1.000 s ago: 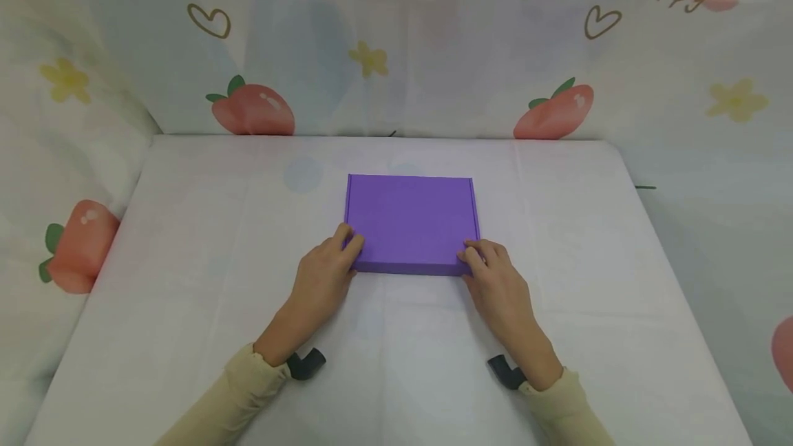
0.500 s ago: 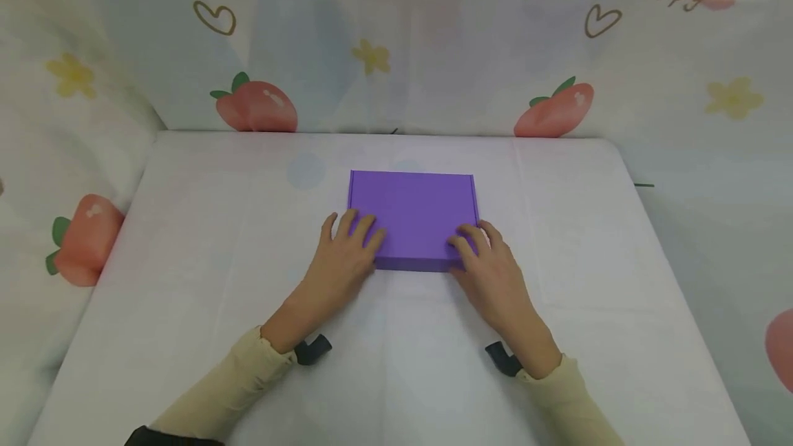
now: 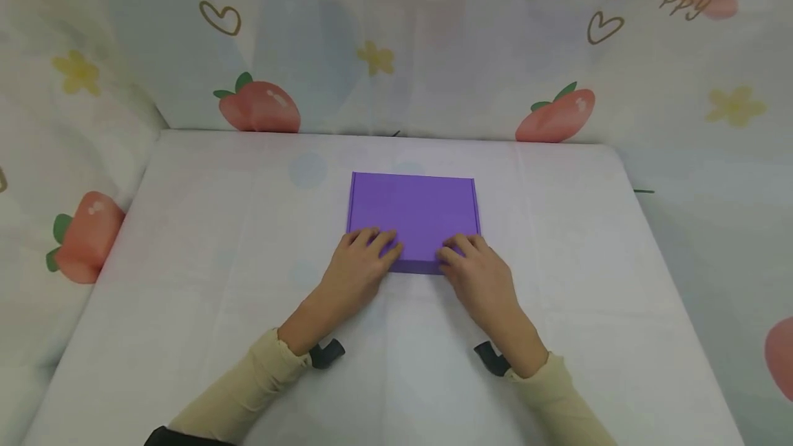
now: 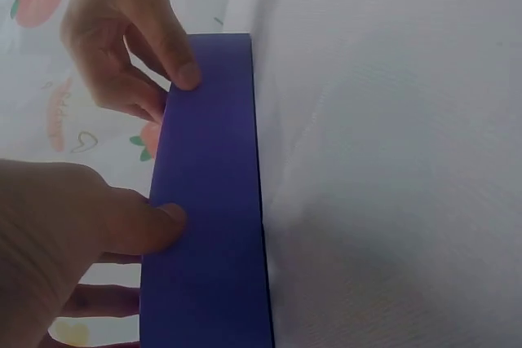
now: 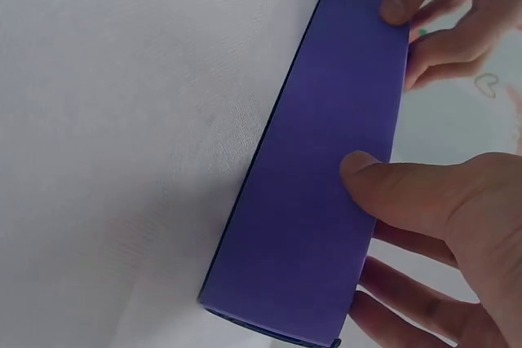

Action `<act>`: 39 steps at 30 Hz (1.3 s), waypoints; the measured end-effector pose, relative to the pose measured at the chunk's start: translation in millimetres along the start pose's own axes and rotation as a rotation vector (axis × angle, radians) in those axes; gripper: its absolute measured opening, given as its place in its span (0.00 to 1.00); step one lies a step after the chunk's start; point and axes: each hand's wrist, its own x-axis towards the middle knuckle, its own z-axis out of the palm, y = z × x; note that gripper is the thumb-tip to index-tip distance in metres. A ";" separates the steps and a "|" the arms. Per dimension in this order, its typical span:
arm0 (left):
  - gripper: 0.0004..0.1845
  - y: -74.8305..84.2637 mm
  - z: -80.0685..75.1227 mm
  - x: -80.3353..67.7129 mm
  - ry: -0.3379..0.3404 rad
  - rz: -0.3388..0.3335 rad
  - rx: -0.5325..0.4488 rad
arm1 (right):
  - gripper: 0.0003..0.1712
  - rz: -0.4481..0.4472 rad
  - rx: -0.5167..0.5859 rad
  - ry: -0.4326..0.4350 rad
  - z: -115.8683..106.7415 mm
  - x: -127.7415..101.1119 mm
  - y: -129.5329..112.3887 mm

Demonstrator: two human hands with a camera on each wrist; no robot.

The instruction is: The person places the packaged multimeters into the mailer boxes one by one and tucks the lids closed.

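Your purple box (image 3: 413,215) lies closed and flat at the middle of the white desk (image 3: 186,239). Your left hand (image 3: 359,268) and right hand (image 3: 476,272) sit side by side on its near edge, fingers (image 3: 389,243) spread flat over the lid and thumbs pressed against the near wall. It looks like a light pinch, though that's hard to judge.

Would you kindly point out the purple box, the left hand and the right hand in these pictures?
purple box (image 3: 414,205): head view, middle of the bare lid.
left hand (image 3: 358,270): head view, back of the hand at the box's near edge.
right hand (image 3: 480,277): head view, back of the hand at the box's near edge.
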 end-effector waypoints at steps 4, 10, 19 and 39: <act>0.17 0.0 -1.8 -0.3 0.002 0.003 0.001 | 0.13 -0.042 -0.034 0.022 2.3 -0.9 -0.7; 0.18 -5.1 -4.5 0.1 -0.052 -0.044 -0.105 | 0.15 -0.017 0.030 0.014 3.3 -4.6 4.3; 0.31 -8.5 -5.2 -15.7 -0.031 -0.261 -0.263 | 0.24 0.137 0.309 0.004 5.8 -18.7 17.7; 0.44 -74.9 -3.0 -21.9 -0.297 -0.212 -0.385 | 0.46 0.135 0.350 -0.319 -4.9 -12.6 76.3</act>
